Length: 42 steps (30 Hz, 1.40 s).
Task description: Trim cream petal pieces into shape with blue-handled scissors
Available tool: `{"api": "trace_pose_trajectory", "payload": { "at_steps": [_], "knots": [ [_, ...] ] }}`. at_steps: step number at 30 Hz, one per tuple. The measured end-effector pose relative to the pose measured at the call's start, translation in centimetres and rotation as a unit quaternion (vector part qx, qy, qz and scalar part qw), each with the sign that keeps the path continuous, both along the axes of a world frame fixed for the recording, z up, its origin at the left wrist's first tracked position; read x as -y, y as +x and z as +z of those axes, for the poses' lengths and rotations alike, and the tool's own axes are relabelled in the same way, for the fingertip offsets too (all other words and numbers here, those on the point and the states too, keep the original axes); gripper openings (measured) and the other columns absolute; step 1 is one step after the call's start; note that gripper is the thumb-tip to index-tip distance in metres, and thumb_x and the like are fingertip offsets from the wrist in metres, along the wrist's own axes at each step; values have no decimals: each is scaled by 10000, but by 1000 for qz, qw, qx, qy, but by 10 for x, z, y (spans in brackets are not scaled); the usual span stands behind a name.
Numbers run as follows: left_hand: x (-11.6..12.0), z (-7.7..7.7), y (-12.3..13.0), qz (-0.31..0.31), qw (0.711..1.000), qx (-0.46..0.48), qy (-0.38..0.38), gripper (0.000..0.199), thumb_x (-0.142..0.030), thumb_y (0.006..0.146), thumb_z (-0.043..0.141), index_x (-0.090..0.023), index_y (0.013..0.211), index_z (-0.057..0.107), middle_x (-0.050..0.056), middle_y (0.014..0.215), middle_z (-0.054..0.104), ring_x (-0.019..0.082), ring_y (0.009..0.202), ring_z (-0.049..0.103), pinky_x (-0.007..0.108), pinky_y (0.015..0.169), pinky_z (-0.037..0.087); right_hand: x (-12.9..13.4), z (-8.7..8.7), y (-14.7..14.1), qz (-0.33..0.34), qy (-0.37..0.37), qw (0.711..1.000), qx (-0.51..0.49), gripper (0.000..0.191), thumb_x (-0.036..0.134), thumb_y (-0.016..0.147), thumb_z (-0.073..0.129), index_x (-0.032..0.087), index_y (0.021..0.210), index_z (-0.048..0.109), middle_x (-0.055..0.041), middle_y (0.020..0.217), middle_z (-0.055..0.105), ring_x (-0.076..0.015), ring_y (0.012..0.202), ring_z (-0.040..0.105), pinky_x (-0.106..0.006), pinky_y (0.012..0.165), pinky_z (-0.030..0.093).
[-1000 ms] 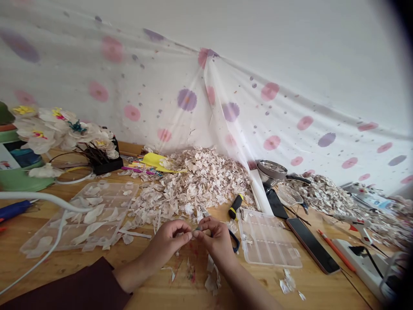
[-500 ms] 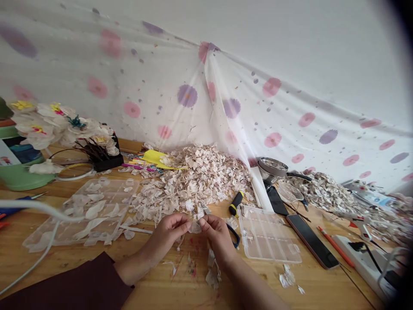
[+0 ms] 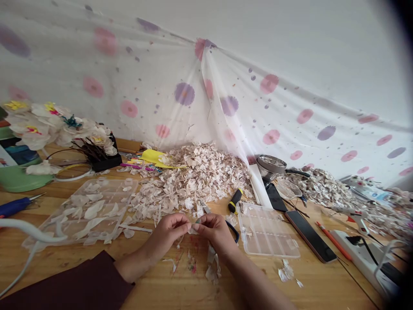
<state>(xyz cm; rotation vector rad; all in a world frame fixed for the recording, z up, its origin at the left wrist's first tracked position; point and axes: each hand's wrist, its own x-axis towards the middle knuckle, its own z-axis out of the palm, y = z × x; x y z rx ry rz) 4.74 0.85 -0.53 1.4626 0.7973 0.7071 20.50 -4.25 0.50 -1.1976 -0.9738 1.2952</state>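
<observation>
Both hands meet at the middle of the table, fingertips almost touching. My left hand (image 3: 172, 228) pinches one side of a small whitish petal (image 3: 192, 231). On its other side, the thumb and finger of my right hand (image 3: 214, 230) are closed too; the fingers cover most of the petal. Under and beside the right hand lie scissors, the blade showing beyond the knuckles and the dark blue handle (image 3: 237, 236) at the wrist. Just past the hands rises a big heap of dried whitish petals (image 3: 206, 172). Scraps (image 3: 213, 269) lie below the right wrist.
On the left are a clear compartment box (image 3: 111, 224) with petals, a blue-handled tool (image 3: 16, 207), a white cable (image 3: 35, 232) and white handmade flowers (image 3: 77, 129). On the right are another clear box (image 3: 267, 232), a phone (image 3: 310, 237), a power strip (image 3: 364, 258) and a glue gun (image 3: 355, 217).
The fingertips have drawn closer together, and less of the petal shows between them. The right thumb has shifted slightly left. The whole view has moved a little.
</observation>
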Motion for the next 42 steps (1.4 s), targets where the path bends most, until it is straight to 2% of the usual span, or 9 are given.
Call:
{"api": "trace_pose_trajectory", "payload": {
  "at_steps": [6,11,14,17,23,29,31,35,42],
  "knots": [
    [1,5,0,36,999,15,-9,276,-442,704,604,-189,613,541,-47,561,415,121,551,347,261,541,274,1,3,3,-11,5,1000,-3,385,478,610,806,177,579,568,69,500,442,-77,477,309,-234,499,232],
    [1,4,-1,24,999,18,-17,279,-445,711,613,-188,624,551,-45,568,424,121,552,350,261,544,283,2,7,2,5,26,999,25,452,589,677,720,174,580,572,52,531,437,-90,509,320,-239,505,235],
    [1,3,-1,11,1000,13,-9,274,-441,713,611,-185,630,556,-44,571,425,123,557,359,257,540,287,3,8,0,28,26,998,50,439,556,596,791,161,561,604,45,520,461,-94,517,338,-243,510,239],
    [1,3,-2,5,1000,11,-10,272,-445,720,601,-189,640,557,-49,560,413,123,540,357,254,519,284,3,8,0,18,24,997,72,422,484,554,837,161,511,570,62,487,416,-80,498,283,-246,496,195],
    [2,3,-2,14,1000,17,-9,297,-460,722,607,-191,619,539,-50,561,409,123,544,358,254,529,285,2,5,2,6,20,997,73,467,532,606,786,182,511,492,75,492,349,-75,490,220,-250,488,164],
    [2,6,-1,18,1000,15,-10,314,-473,726,618,-177,632,573,-28,592,477,136,583,406,269,580,316,3,6,3,-25,38,997,62,519,636,700,658,200,519,443,58,521,345,-97,514,256,-250,496,189],
    [3,7,-1,22,1000,18,-14,311,-472,709,630,-178,628,573,-28,590,480,136,583,404,269,580,315,4,9,3,-16,43,997,60,502,625,696,669,188,533,483,52,533,371,-100,528,287,-246,507,210],
    [4,9,0,18,1000,16,-7,314,-482,687,633,-183,617,568,-41,563,437,128,555,370,259,543,288,3,8,0,18,34,998,54,428,506,571,817,166,544,558,53,521,431,-90,512,315,-236,502,229],
    [2,5,-1,7,1000,14,0,315,-484,719,622,-182,639,577,-21,601,495,136,578,409,264,564,324,0,2,6,-31,37,998,27,356,442,613,795,181,567,557,52,524,461,-91,503,322,-238,515,237]
  ]
}}
